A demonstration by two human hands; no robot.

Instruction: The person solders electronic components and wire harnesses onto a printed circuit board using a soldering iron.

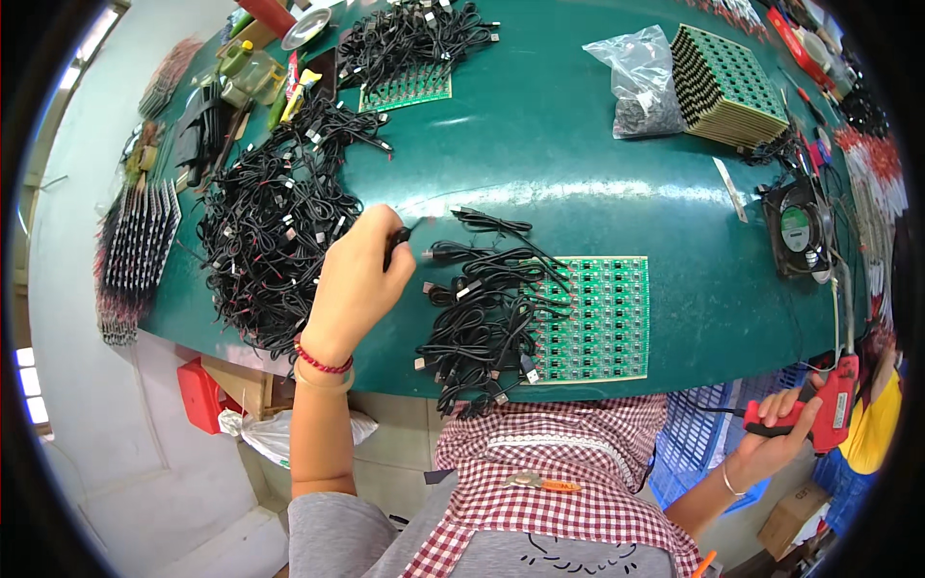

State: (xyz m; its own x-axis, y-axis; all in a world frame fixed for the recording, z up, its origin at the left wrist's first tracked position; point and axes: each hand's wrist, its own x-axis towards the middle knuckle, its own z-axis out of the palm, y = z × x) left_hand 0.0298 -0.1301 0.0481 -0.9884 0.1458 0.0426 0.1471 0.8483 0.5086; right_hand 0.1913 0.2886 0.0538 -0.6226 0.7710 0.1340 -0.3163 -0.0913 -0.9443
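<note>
My left hand (358, 275) is raised over the table's near side, beside a large heap of black USB cables (275, 226). Its fingers are closed on a bundled black cable (397, 241), partly hidden by the hand. At the right, past the table's edge, my right hand (771, 438) grips a red and black soldering gun (836, 409) with its metal nose pointing up. Between the hands lies a green circuit board panel (617, 318) with rows of small parts. More black USB cables (472, 328) lie along its left side, some ends over the board.
A fan (798, 226) stands at the right edge. Behind it are a stack of green boards (727, 87) and a clear plastic bag (641, 82). Another cable heap (414, 39) lies on a board at the back. Bottles (258, 75) stand back left, and blue crates (694, 433) sit below.
</note>
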